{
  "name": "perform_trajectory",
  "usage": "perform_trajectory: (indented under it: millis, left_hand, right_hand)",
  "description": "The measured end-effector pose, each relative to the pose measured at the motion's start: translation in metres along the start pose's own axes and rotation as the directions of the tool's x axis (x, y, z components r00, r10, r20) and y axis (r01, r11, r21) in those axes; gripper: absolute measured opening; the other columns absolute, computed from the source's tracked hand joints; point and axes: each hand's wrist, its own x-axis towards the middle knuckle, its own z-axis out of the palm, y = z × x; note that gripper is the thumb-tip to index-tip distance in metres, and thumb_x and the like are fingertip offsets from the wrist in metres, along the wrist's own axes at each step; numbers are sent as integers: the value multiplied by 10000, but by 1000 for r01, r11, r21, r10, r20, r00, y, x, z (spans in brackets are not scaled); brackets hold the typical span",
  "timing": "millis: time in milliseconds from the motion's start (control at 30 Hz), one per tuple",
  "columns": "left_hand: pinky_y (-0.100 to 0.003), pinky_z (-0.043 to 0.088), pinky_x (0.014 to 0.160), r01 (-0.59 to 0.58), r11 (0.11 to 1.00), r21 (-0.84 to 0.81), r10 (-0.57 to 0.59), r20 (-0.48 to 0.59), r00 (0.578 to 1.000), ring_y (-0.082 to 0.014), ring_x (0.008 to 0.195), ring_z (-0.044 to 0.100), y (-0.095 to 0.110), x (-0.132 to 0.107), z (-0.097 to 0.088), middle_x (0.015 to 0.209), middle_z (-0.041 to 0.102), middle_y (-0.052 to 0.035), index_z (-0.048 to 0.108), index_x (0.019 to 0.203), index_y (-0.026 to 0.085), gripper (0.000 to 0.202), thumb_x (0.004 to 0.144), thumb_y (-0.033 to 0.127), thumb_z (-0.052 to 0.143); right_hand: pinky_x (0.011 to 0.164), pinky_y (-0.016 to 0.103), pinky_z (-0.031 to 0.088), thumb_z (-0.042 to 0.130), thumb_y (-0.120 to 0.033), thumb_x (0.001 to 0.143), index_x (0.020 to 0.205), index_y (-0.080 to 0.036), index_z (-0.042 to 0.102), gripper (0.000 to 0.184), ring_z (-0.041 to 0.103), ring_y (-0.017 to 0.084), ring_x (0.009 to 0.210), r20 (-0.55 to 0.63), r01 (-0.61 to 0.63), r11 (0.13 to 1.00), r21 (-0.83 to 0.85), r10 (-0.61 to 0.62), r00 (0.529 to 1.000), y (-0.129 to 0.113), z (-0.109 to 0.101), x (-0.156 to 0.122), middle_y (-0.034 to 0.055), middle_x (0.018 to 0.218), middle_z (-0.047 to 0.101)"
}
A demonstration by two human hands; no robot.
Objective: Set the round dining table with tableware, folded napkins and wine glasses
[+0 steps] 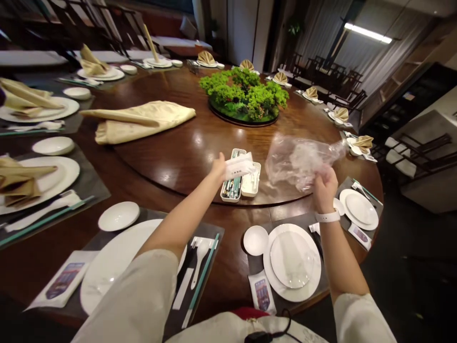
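Observation:
Over the boxes, my left hand (218, 167) is closed on small white packets (238, 166) with dark print. Under it stands a white box (231, 199) of thin teal, black and white sticks. Beside that, another white box (250, 192) has white items in it, partly covered by the packets. My right hand (325, 183), with a white band at the wrist, grips a crumpled clear plastic bag (293, 159) by its side. The bag hangs over the turntable's right front part.
A round green plant centrepiece (246, 95) stands on the wooden turntable (200, 138). A folded gold cloth (146, 119) lies to the left. Place settings with plates (293, 257), bowls (255, 240), spoons (200, 255) and folded gold napkins (21, 178) ring the table.

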Motion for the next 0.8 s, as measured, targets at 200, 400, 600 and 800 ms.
perform_trajectory:
  millis: [200, 400, 600, 800]
  left_hand:
    - [-463, 542, 931, 218, 962, 162, -153, -340, 928, -331, 1168, 651, -73, 34, 3, 1286, 608, -232, 532, 1312, 142, 479, 1033, 507, 394]
    - [-425, 330, 1212, -8, 791, 611, 230, -286, 930, -314, 1461, 410, -97, 62, -80, 1539, 413, -249, 443, 1452, 89, 499, 1038, 357, 364]
    - [-521, 206, 1255, -19, 413, 911, 218, -78, 973, -428, 1536, 258, -144, 66, -168, 1634, 265, -329, 442, 1462, -50, 602, 950, 259, 511]
    - [-472, 146, 1277, -4, 295, 956, 251, -73, 965, -420, 1559, 210, -179, 51, -141, 1650, 220, -335, 305, 1555, -110, 731, 1002, 347, 444]
  right_hand:
    - [1203, 529, 339, 581, -220, 849, 1444, -150, 470, 609, 372, 326, 1458, 439, 140, 947, -287, 0, 898, 42, 87, -21, 223, 1484, 438]
    - [1149, 391, 393, 448, -116, 934, 1527, 2, 303, 621, 443, 293, 1411, 629, 176, 705, -687, 456, 630, 83, 127, -81, 289, 1469, 459]
    - [1072, 452, 417, 344, -59, 960, 1424, 19, 494, 494, 563, 357, 1296, 586, 306, 520, -797, 543, 601, 103, 135, -113, 336, 1389, 531]
    - [1013, 439, 467, 245, -14, 967, 1321, 93, 567, 490, 665, 361, 1168, 565, 382, 420, -823, 533, 630, 118, 143, -100, 374, 1239, 608]
